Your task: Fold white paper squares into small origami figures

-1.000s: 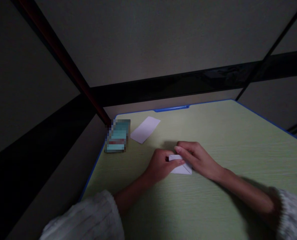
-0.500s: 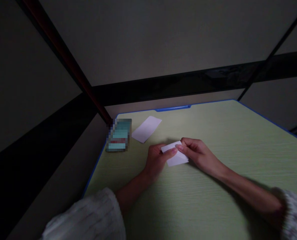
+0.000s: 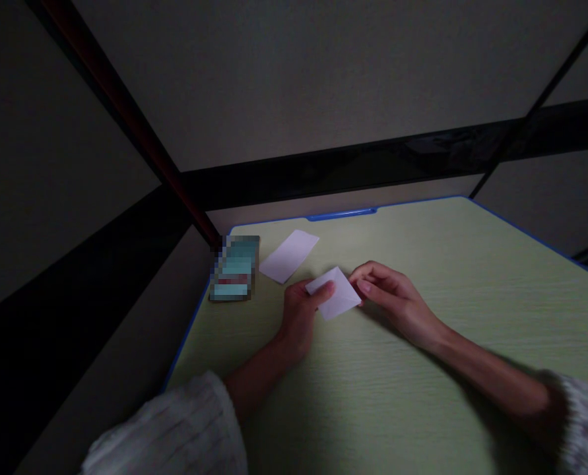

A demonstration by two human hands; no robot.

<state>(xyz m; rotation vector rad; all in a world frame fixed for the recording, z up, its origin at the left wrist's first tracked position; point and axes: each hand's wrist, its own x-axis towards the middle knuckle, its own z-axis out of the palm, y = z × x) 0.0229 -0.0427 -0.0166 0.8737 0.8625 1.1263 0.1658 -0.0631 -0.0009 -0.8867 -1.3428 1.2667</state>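
A small folded white paper (image 3: pixel 336 295) is lifted a little above the pale green table (image 3: pixel 422 369), turned like a diamond. My left hand (image 3: pixel 299 313) pinches its left corner between thumb and fingers. My right hand (image 3: pixel 390 298) touches the paper's right corner with its fingertips. Both forearms reach in from the bottom, in white knitted sleeves.
A second flat white sheet (image 3: pixel 289 256) lies near the table's far left corner. Beside it, at the left edge, sits a blurred teal packet (image 3: pixel 235 268). The table has a blue rim with a blue handle (image 3: pixel 342 213) at its far edge. Dark frame bars stand behind.
The folded paper came up off the table, moved left and away, and rotated into a diamond. Both hands followed it; the right hand no longer presses it down.
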